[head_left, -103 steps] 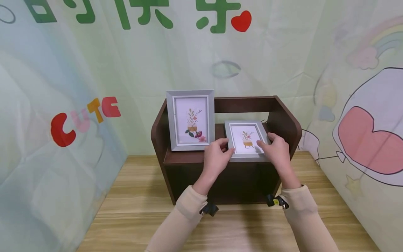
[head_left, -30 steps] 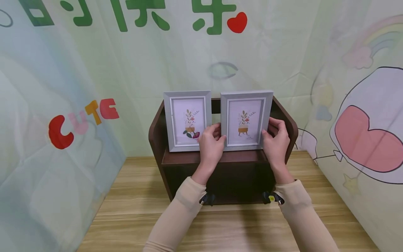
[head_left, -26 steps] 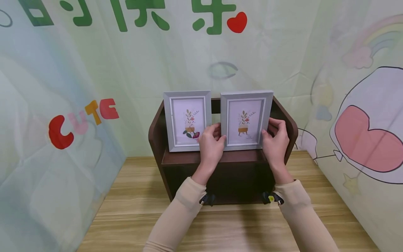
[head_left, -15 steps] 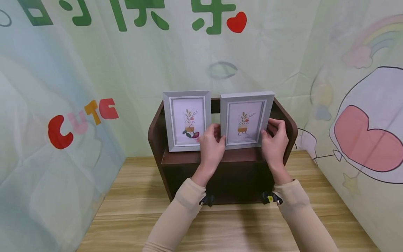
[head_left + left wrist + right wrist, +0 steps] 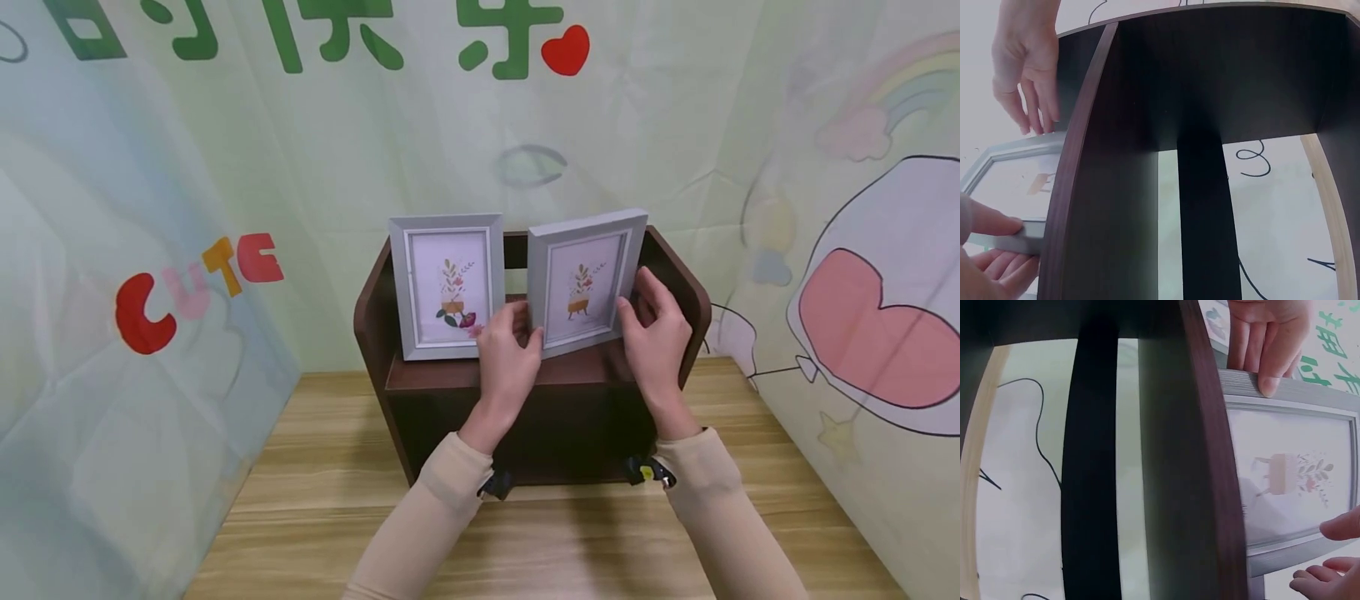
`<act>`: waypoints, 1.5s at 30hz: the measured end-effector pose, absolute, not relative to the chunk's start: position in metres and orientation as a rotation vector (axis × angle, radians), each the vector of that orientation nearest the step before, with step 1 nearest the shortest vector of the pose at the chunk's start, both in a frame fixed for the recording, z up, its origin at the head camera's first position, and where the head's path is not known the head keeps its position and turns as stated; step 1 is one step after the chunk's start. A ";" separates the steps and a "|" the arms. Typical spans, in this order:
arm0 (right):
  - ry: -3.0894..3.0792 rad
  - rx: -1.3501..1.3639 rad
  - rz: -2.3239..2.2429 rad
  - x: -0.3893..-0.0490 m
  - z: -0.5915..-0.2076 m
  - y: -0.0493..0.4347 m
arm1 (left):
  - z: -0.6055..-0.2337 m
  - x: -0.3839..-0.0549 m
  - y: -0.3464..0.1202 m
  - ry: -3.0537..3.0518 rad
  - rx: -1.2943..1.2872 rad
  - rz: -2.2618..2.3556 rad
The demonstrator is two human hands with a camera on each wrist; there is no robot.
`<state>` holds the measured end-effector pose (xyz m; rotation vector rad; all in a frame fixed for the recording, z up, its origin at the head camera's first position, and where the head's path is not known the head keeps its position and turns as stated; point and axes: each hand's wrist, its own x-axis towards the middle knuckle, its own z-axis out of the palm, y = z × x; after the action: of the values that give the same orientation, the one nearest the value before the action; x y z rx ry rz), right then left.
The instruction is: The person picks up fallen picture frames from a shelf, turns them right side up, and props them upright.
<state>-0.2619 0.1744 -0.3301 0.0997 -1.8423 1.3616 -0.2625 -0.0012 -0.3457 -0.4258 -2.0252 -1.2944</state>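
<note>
Left hand (image 5: 508, 354) pinches; right hand (image 5: 656, 343) loosely cupped, grip unclear.

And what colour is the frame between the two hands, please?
The frame is silver-grey, seen best in the head view.

Spelled CUTE (image 5: 201, 290) at nine o'clock in the head view, on the side cloth (image 5: 157, 425), in red, pale pink, orange and coral. Read 的快乐 (image 5: 339, 37) in large green characters at eleven o'clock on the back cloth (image 5: 360, 142), cropped by the top edge, with a red heart (image 5: 566, 51) toward one. Showed more green characters (image 5: 1330, 342) at two o'clock in the right wrist view, tilted and too cut off to read. Bore tiny, illegible marks (image 5: 1245, 512) at four o'clock, on the framed print (image 5: 1291, 475).
</note>
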 end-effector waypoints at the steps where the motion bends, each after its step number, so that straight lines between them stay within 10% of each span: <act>1: -1.832 0.109 1.351 -0.261 -0.329 0.174 | -0.346 -0.262 -0.001 -2.019 -0.426 -1.294; 45: -1.896 0.887 1.157 -0.241 -0.225 0.171 | -0.357 -0.244 0.024 -1.855 -0.480 -1.288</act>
<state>-0.2413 0.1714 -0.2248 0.8866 -1.8957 1.1572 -0.2439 0.0240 -0.3572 -0.4805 -1.8550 -1.2877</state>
